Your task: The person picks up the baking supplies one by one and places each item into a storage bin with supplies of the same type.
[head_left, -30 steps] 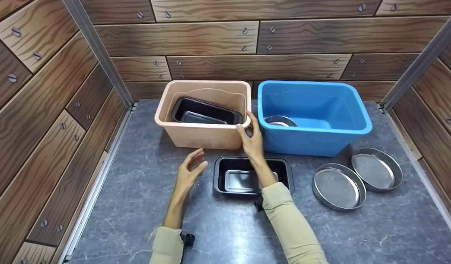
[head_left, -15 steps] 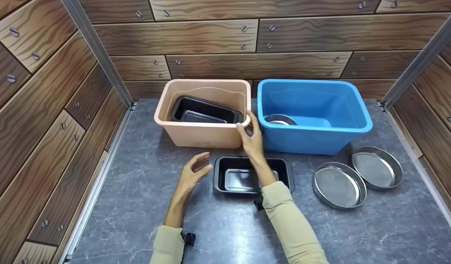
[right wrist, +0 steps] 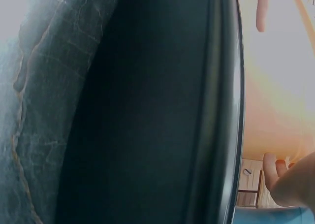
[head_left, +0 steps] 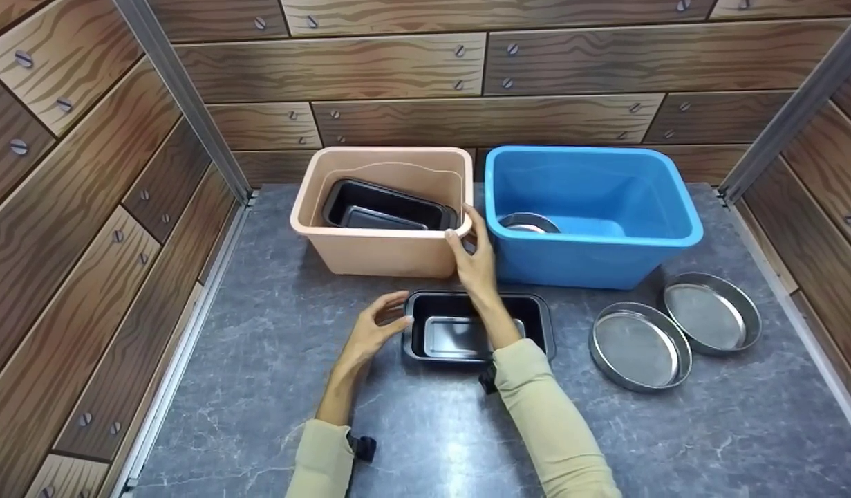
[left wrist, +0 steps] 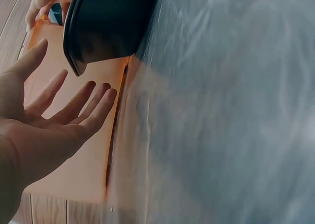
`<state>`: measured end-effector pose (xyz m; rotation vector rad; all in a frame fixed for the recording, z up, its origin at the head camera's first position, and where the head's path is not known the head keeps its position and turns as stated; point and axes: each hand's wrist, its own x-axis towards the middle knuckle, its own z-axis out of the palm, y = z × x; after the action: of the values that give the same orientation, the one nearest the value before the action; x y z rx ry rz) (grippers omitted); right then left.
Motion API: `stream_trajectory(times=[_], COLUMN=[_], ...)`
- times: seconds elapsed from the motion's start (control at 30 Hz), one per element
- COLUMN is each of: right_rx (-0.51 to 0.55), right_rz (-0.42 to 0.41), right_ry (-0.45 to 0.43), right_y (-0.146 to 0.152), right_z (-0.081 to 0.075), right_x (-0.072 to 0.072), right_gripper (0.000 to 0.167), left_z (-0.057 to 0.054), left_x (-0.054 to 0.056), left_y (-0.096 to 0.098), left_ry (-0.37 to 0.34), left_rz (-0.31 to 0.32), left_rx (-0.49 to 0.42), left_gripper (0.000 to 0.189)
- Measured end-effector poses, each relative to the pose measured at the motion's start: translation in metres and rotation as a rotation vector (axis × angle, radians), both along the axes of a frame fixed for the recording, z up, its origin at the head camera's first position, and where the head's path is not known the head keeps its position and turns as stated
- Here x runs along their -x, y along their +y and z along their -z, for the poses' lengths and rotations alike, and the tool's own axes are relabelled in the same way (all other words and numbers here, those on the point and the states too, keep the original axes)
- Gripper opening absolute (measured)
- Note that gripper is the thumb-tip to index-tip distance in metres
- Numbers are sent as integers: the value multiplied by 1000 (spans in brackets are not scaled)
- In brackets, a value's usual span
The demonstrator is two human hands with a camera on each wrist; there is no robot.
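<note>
A dark loaf pan [head_left: 460, 339] lies on the grey table in front of the bins. My left hand [head_left: 375, 330] is at its left end, fingers spread and thumb apart. In the left wrist view a small gap shows between that hand [left wrist: 54, 120] and the pan [left wrist: 106, 27]. My right hand [head_left: 477, 266] reaches over the pan and holds the right front corner of the peach bin [head_left: 384, 256], thumb on the front of the rim, fingers round the side. A second dark loaf pan [head_left: 387, 204] sits tilted inside this bin.
To the right of the peach bin stands a blue bin [head_left: 570, 266] with a round metal pan [head_left: 529, 223] partly visible inside. Two round pans, a nearer one [head_left: 636, 346] and a farther one [head_left: 712, 311], lie at the right. Wood-patterned walls [head_left: 397, 69] enclose the table.
My left hand has moved right, from in front of the peach bin to the loaf pan's left end. The right hand stays on the bin's corner.
</note>
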<state>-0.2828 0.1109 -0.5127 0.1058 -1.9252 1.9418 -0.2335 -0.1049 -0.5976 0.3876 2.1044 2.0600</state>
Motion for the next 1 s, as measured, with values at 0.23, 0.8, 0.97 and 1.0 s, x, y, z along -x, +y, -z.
stream_trajectory(times=[0.23, 0.8, 0.97, 1.0], right_rx=[9, -5, -5, -4], right_rz=[1, 1, -4, -5], right_ry=[1, -13, 0, 3], right_y=[3, 5, 6, 6], right_z=[26, 30, 31, 31], right_x=[21, 22, 21, 21], right_gripper=[61, 59, 58, 58], left_z=[2, 9, 7, 7], left_x=[2, 2, 2, 1], left_y=[8, 17, 18, 18], left_ry=[-34, -57, -59, -58], left_rz=[4, 69, 64, 61], left_rx=[41, -50, -18, -11], left_gripper=[52, 54, 55, 56])
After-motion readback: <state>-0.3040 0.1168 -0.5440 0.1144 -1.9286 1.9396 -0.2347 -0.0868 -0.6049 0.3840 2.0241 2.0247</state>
